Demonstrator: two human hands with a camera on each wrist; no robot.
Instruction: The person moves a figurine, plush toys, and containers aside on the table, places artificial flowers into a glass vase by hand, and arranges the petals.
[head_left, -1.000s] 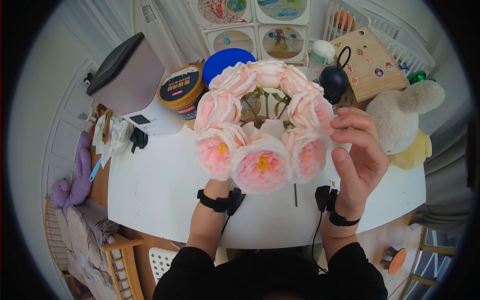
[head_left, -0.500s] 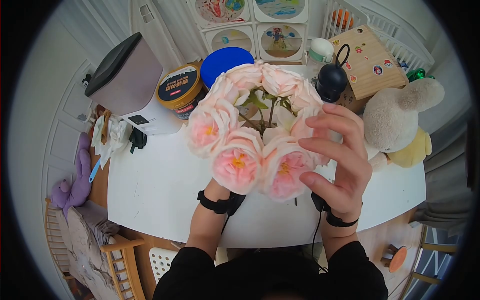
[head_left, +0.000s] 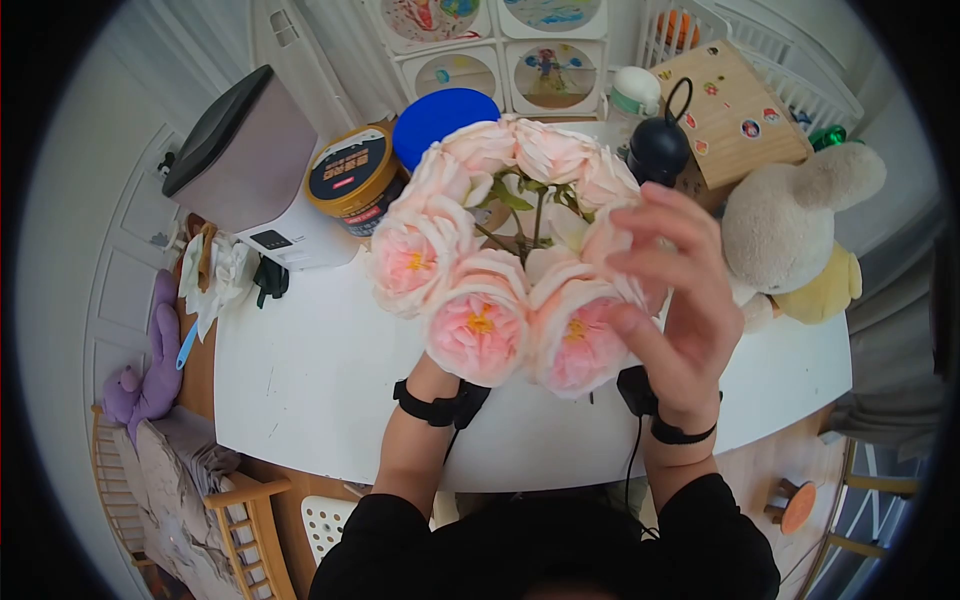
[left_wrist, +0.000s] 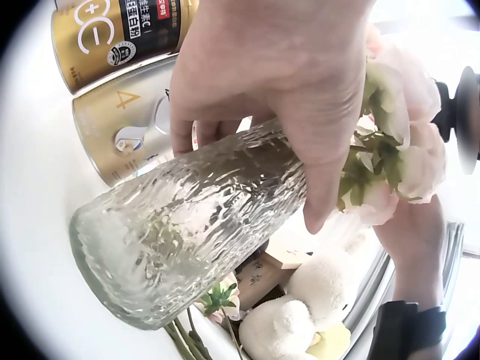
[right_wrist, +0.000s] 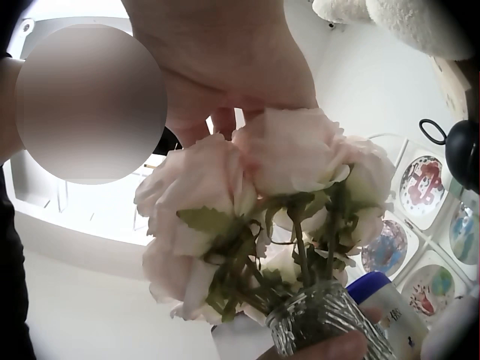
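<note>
The left hand (left_wrist: 270, 82) had its grip closed around the upper part of a clear glass vase (left_wrist: 191, 225) with a rippled surface, with the thumb on one side and the fingers on the other. This vase was in front of the person, at the bench (head_left: 300, 400), under the flowers; whether its base touched the bench could not be told. Pink roses (head_left: 478, 325) stood in the mouth of the vase in a ring, with green stems and leaves visible in the middle. The right hand (head_left: 685, 300) was at the right side of the ring, its grip partly open, the fingers spread and softly bent beside the outer roses; whether the fingertips pressed on a petal was not clear. In the left wrist view, some green stems (left_wrist: 192, 341) lay beyond the base of the vase. Behind the roses were a tub (head_left: 350, 180) with a black and gold lid and, just beside it, a round blue lid (head_left: 445, 125). On the right side there were a black bottle (head_left: 660, 150) with a loop, a wooden box (head_left: 740, 110) with stickers, and a pale plush rabbit (head_left: 775, 235).
</note>
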